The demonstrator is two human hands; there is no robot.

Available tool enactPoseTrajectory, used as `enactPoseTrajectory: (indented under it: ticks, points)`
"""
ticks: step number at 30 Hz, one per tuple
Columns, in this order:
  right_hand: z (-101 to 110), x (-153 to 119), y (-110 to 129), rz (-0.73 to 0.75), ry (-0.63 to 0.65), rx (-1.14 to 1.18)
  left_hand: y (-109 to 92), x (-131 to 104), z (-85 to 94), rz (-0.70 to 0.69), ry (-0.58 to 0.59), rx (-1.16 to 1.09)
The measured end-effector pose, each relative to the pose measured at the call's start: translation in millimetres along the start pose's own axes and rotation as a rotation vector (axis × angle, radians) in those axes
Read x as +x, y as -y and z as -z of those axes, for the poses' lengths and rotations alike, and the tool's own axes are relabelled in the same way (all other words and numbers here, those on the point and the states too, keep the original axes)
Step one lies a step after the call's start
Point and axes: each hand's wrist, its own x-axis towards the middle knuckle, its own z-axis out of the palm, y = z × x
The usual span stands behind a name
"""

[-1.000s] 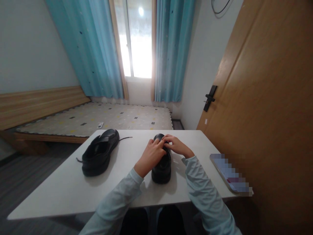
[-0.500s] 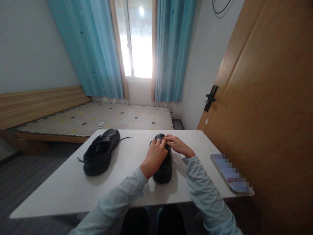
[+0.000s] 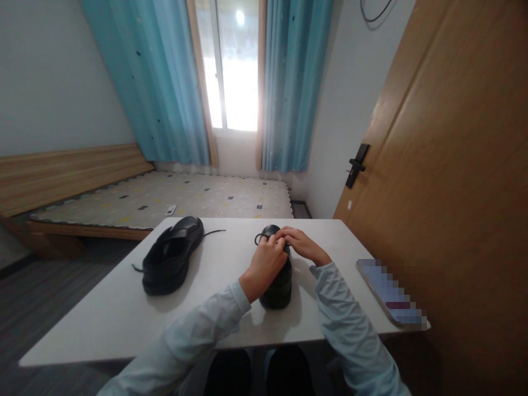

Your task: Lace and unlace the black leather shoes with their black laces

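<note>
A black shoe stands on the white table in front of me, its toe pointing away. Over its lacing, my left hand has its fingers bent together in a pinch, and a dark loop of lace sticks out to their left. My right hand reaches in from the right, its fingertips pressed together against those of my left hand. What the fingertips hold is too small to make out. Another black shoe stands at the left, with lace ends trailing front and back.
The white table carries a flat, blurred-out device at its right edge. Beyond are a bed with a patterned mattress and a small white object on it. A wooden door stands at the right.
The lace loop left of my fingers shows larger. My left hand has shifted very slightly right; the view has also moved a little.
</note>
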Motion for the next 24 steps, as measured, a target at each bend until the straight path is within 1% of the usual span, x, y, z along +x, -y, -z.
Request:
enactPoseTrajectory:
  ticks: [5, 7, 9, 12, 15, 18, 21, 24]
  points:
    - [1, 0, -1, -0.019, 0.003, 0.034, 12, -7, 4.7, -0.046, -0.039, -0.089]
    - [2, 0, 1, -0.038, 0.003, 0.042, 19, -12, 6.1, -0.043, -0.05, -0.171]
    - [3, -1, 5, -0.063, -0.002, 0.049, 25, -17, 6.0, -0.02, -0.091, -0.283]
    - [4, -3, 10, -0.093, -0.004, 0.093, 29, -25, 3.9, 0.063, -0.179, -0.495]
    - [7, -5, 7, -0.076, 0.036, 0.166, 27, -31, 4.2, 0.225, -0.299, -0.683]
    - [8, -7, 2, -0.037, 0.104, 0.166, 21, -34, 9.8, 0.361, -0.446, -0.833]
    - [5, -7, 0, -0.009, 0.122, 0.096, 13, -34, 17.6, 0.429, -0.534, -0.942]
    - [-2, -5, 4, 0.018, 0.06, 0.036, 4, -33, 22.6, 0.45, -0.563, -1.01]
